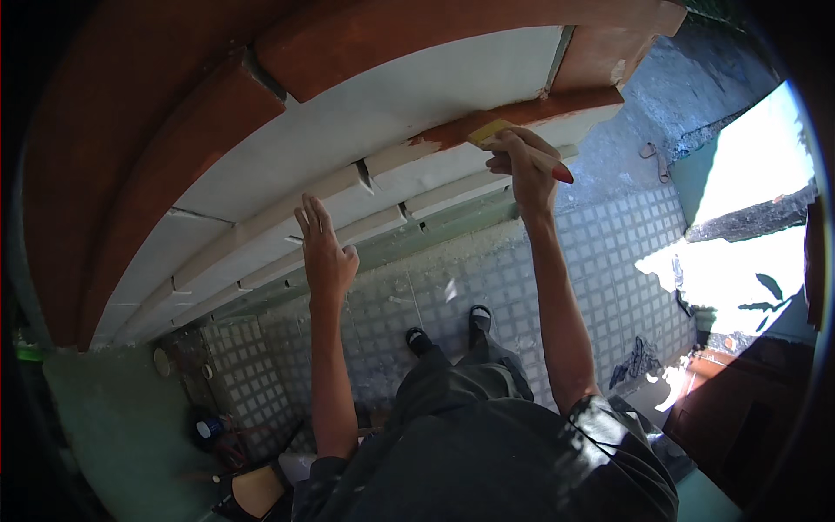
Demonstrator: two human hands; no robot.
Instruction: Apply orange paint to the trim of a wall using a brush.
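My right hand (525,163) grips a flat paintbrush (541,161) with a pale wooden handle, a red handle tip and a yellow band. The brush's head end lies at a raised ledge (574,106), where reddish-brown paint gives way to bare off-white surface; its bristles are hard to make out. My left hand (323,245) is held up with fingers extended at the unpainted part of the ledge (267,220), and holds nothing. Above, a wide reddish-brown moulding (365,49) borders a whitish panel (417,91).
Below the ledges runs a greenish base (391,251). Tiled floor (587,261) lies under my sandalled feet. A pair of sandals (655,161) and a crumpled dark cloth (636,363) are at the right. A brown-seated chair (258,491) stands at the lower left.
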